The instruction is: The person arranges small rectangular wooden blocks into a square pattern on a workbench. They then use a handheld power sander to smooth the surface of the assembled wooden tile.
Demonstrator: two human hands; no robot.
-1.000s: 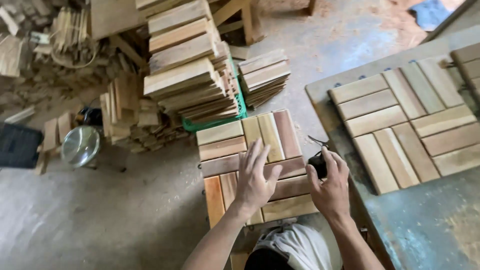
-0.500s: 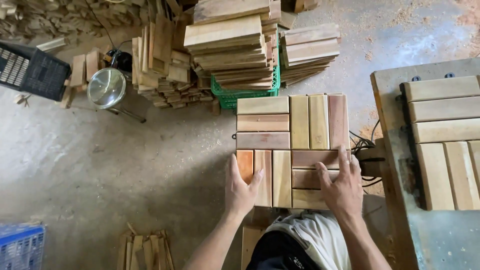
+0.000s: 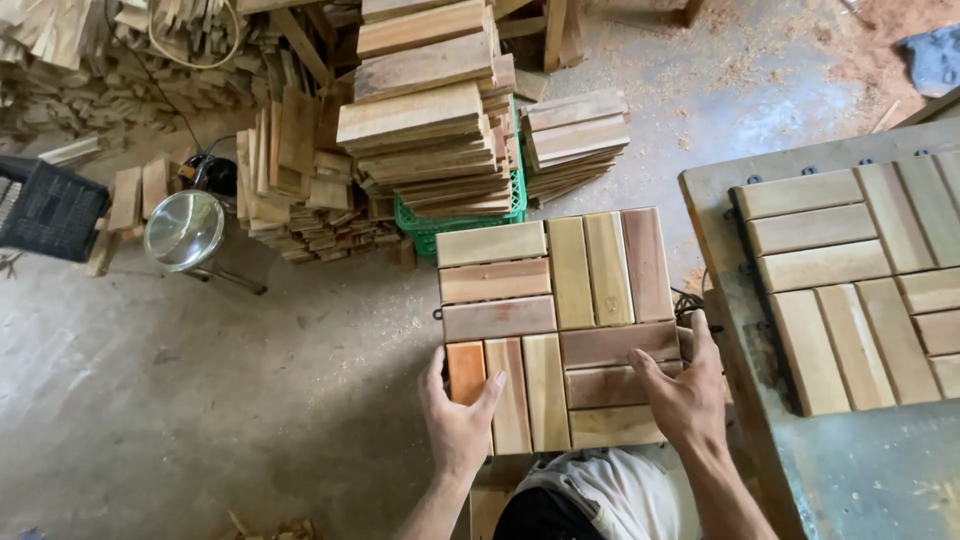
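Wooden deck tile [image 3: 555, 325], four slat blocks in a basket-weave pattern, is held flat in front of the person over the concrete floor [image 3: 200, 400], just left of the workbench [image 3: 850, 480]. Left hand [image 3: 458, 420] grips the tile's near-left corner, thumb on the orange slat, fingers wrapped under. Right hand [image 3: 685, 395] clamps the near-right corner, thumb on the dark slats, fingers curled round the edge. Both hands closed on the tile; its weight looks fully carried.

Step, as I read it: handling a finished tile, in transit or inspection, not yet set down. Any placement needs the tile kept level and both corner grips firm, since the far edge is unsupported.

Around it: a second assembled tile [image 3: 860, 270] lies on the bench's far-right part. Stacks of slats [image 3: 430, 110] sit on a green crate [image 3: 465, 215] beyond the far edge of the held tile. Steel bowl [image 3: 184, 230] and black crate [image 3: 50, 205] are well off to the left.
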